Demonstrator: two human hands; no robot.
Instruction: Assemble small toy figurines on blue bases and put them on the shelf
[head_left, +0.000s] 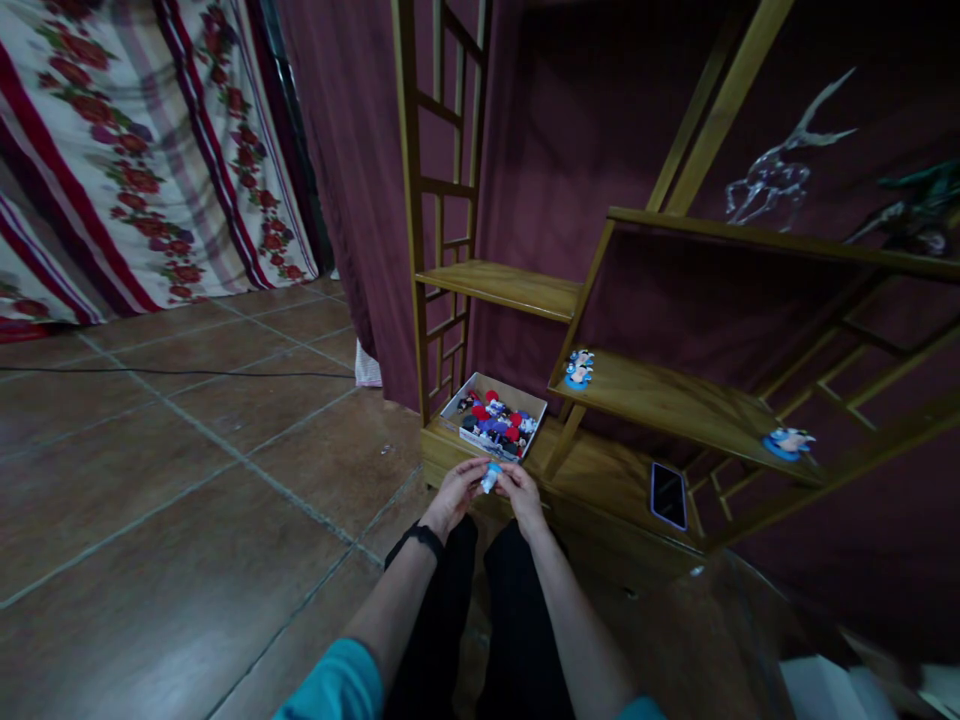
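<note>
Between my two hands is a small blue and white figurine (491,478), held in front of the shelf's lower edge. My left hand (456,492) grips its left side with the fingertips, and my right hand (523,495) pinches it from the right. Just beyond them a shallow cardboard box (457,425) stands on the bottom shelf, full of small red, white, purple and black figures. Similar blue-based figurines stand on the middle shelf: a pair (579,369) at its left end and another figurine (788,443) at its right end.
A wooden display rack (502,288) with stepped shelves fills the right side. A phone (668,495) lies on its bottom board. Up on the top shelf stands a clear glass deer (772,175). A dark cable (225,373) crosses the tiled floor (187,520) at left.
</note>
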